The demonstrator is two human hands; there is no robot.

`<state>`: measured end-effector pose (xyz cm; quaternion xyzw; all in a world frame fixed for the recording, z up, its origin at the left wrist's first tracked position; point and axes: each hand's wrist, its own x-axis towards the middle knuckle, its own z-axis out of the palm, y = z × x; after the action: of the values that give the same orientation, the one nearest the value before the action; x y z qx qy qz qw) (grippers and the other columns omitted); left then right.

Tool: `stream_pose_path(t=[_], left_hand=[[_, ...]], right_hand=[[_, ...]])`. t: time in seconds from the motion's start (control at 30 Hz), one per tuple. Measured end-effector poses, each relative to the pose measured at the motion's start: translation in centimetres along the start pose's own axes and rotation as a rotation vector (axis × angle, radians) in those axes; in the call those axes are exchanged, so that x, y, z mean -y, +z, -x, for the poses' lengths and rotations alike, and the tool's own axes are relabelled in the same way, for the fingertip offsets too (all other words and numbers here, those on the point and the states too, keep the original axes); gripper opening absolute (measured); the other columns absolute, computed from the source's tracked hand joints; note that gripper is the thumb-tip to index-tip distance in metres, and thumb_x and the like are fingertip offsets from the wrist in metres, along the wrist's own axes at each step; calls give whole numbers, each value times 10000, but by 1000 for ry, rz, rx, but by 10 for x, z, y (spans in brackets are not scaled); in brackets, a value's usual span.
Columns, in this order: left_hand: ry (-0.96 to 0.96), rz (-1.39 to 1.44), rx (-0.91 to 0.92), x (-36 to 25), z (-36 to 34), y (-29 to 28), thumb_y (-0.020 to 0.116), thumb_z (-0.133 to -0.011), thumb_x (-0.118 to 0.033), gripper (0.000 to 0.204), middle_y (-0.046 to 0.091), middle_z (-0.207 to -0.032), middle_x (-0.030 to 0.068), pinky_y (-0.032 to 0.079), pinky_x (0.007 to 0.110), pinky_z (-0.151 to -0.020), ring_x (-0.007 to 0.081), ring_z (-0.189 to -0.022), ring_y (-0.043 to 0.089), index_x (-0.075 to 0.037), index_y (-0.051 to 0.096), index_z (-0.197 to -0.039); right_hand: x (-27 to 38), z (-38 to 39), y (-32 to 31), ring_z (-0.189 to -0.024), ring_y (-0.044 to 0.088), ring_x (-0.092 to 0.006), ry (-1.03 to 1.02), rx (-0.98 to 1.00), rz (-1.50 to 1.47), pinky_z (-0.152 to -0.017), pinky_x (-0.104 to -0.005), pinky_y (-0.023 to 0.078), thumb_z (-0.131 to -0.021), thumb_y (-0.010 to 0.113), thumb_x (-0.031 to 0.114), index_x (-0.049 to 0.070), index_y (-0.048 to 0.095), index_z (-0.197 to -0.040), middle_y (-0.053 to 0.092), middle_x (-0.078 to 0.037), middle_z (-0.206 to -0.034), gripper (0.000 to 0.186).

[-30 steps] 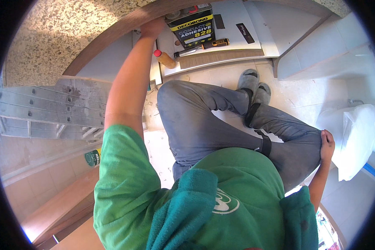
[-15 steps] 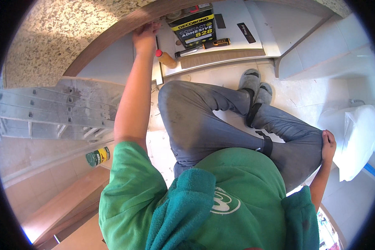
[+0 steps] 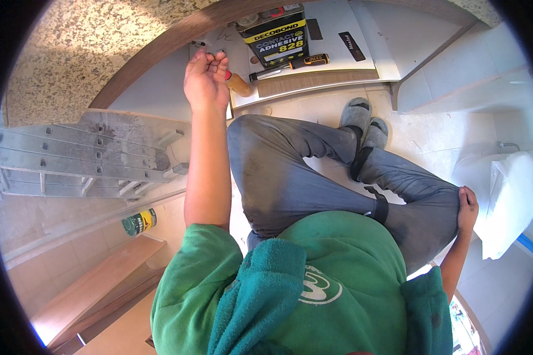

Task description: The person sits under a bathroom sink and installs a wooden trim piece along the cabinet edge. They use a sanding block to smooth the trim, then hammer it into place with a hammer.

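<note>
My left hand (image 3: 207, 80) is raised at the cabinet's front edge, palm turned up and fingers curled. A small dark bit shows at its fingertips, too small to name. Right beside it lies a screwdriver with a wooden handle (image 3: 238, 86) and a red collar, its shaft hidden by the hand. On the cabinet floor stands a black and yellow adhesive can (image 3: 277, 40), with an orange and black handled chisel (image 3: 296, 66) in front of it. My right hand (image 3: 468, 207) rests on my knee, fingers laid over the grey trousers.
A dark flat strip (image 3: 352, 46) lies on the white cabinet board. The speckled stone countertop (image 3: 100, 53) overhangs at upper left. An aluminium ladder (image 3: 77, 157) and a green and yellow tin (image 3: 139, 222) are at left. A white plastic bag (image 3: 509, 201) hangs at right.
My left hand has come back out from under the counter edge toward me and turned palm up. My right hand stays on the knee.
</note>
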<state>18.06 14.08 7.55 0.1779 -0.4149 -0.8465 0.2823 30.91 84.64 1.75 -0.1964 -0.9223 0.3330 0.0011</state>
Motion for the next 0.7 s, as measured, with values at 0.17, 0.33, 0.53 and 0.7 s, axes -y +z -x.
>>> stream_pose_path(t=[0.17, 0.33, 0.53, 0.7], left_hand=[[-31, -38, 116, 10, 25, -6, 529, -1041, -126, 133, 621, -885, 87, 571, 375, -792, 251, -843, 665, -12, 575, -1092], [-41, -286, 162, 36, 39, -16, 549, -1054, -201, 185, 620, -797, 49, 519, 310, -706, 194, -744, 653, -44, 617, -984], [-22, -1010, 377, 64, 54, -25, 629, -1025, -285, 292, 633, -759, 33, 491, 295, -683, 99, -727, 581, -19, 655, -907], [98, -1235, 641, 102, 77, -14, 710, -895, -143, 156, 701, -872, 133, 540, 386, -776, 310, -803, 680, -29, 673, -996]], right_hand=[[-7, -2, -2, -1183, 626, -265, 1, 12, -2, -1071, -336, 424, -969, 698, 303, -56, 707, -1148, 696, -160, -1242, 400], [-10, -3, 0, -1190, 623, -269, 15, 15, -33, -1076, -339, 420, -970, 695, 298, -54, 705, -1154, 695, -164, -1243, 397], [-10, -2, 1, -1191, 623, -276, -10, 9, -9, -1081, -345, 418, -973, 693, 293, -54, 704, -1158, 695, -162, -1241, 393], [-10, 1, 0, -1189, 626, -284, -21, -4, 2, -1075, -346, 425, -972, 693, 294, -40, 715, -1139, 697, -165, -1232, 374]])
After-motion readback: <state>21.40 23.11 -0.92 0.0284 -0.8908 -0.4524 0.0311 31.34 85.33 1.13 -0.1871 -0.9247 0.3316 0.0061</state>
